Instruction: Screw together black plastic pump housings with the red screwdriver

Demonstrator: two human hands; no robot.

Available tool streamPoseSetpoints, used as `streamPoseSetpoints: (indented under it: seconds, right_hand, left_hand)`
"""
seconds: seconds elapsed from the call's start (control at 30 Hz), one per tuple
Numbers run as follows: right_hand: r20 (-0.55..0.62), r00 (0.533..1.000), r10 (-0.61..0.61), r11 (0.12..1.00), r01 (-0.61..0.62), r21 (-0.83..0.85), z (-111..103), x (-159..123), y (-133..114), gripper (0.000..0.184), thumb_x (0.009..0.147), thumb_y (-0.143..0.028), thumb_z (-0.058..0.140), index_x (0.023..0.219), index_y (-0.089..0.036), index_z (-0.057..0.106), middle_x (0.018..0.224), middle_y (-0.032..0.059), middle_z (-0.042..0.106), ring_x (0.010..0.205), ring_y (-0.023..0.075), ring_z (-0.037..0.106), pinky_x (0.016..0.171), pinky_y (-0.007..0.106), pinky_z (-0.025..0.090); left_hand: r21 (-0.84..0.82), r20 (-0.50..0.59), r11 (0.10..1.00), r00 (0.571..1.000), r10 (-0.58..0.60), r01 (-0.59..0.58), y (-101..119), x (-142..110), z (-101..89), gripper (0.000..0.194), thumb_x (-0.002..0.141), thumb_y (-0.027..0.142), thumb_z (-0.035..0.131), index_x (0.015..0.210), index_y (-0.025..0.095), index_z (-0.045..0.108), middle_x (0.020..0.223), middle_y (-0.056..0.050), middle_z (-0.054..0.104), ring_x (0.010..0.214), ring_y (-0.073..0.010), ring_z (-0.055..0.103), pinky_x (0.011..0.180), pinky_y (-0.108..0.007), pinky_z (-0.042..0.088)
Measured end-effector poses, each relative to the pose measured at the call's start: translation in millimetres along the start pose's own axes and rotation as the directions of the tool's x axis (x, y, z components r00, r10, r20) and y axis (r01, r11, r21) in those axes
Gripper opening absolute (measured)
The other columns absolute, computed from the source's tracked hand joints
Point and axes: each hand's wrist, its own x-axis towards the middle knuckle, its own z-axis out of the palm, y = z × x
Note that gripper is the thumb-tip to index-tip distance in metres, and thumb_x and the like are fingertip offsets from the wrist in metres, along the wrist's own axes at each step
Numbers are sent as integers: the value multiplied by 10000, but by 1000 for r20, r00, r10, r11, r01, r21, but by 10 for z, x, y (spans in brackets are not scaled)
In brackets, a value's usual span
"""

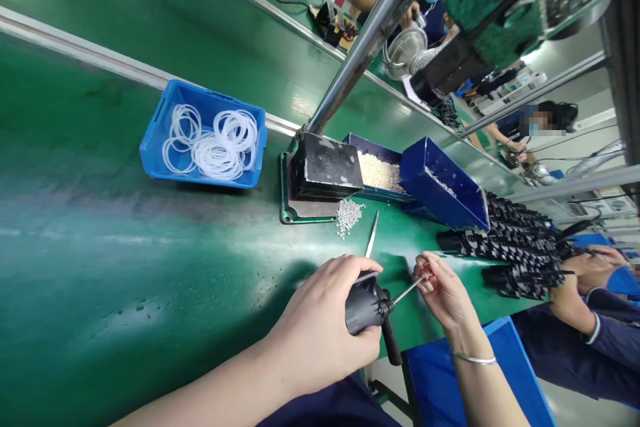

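Observation:
My left hand (330, 320) is wrapped around a dark grey, rounded plastic housing (361, 310) with a black handle (391, 340) pointing down. A thin metal rod (407, 291) sticks out of the housing towards the right. At the rod's far end, the fingertips of my right hand (443, 287) are pinched together; what lies between them is too small to make out. Just beyond my left hand, tweezers (373, 233) lie on the green table. A small pile of silvery rings or nuts (349, 215) is spread near them.
A blue bin (203, 179) of white rings stands at the left. Behind the pile are a machine base (327, 167) with a metal post (367, 37) and blue parts bins (425, 180). Black parts (520, 247) stand in rows at right, beside a co-worker's arm (575, 300). A blue crate (445, 380) is below.

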Motion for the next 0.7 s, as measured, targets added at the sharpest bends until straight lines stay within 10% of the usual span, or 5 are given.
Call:
streamPoseSetpoints:
  seconds: [0.3, 0.5, 0.7]
  right_hand:
    - [-189, 959, -211, 974, 223, 42, -188, 196, 49, 425, 618, -320, 913, 942, -170, 682, 763, 19, 689, 685, 140, 687, 565, 203, 525]
    - [-230, 931, -284, 949, 307, 68, -196, 201, 172, 453, 626, -355, 897, 965, -161, 667, 796, 63, 693, 706, 169, 684, 504, 191, 443]
    - [-293, 882, -369, 917, 396, 38, -205, 262, 204, 405, 699, -422, 826, 965, -197, 619, 796, 26, 646, 728, 164, 655, 542, 231, 443]
  left_hand:
    - [355, -108, 933, 994, -20, 58, 115, -10, -133, 513, 774, 177, 594, 1240, 336, 450, 1198, 6, 653, 1096, -244, 643, 933, -417, 526]
    - [713, -104, 701, 987, 125, -14, 239, -91, -270, 426, 798, 149, 563, 1193, 270, 458, 1242, -45, 613, 1095, -248, 630, 853, -387, 543]
    - [888, 34, 458, 999, 35, -47, 419, -35, -289, 356, 802, 119, 533, 1139, 235, 527, 1157, -59, 636, 1044, -258, 621, 744, -367, 557]
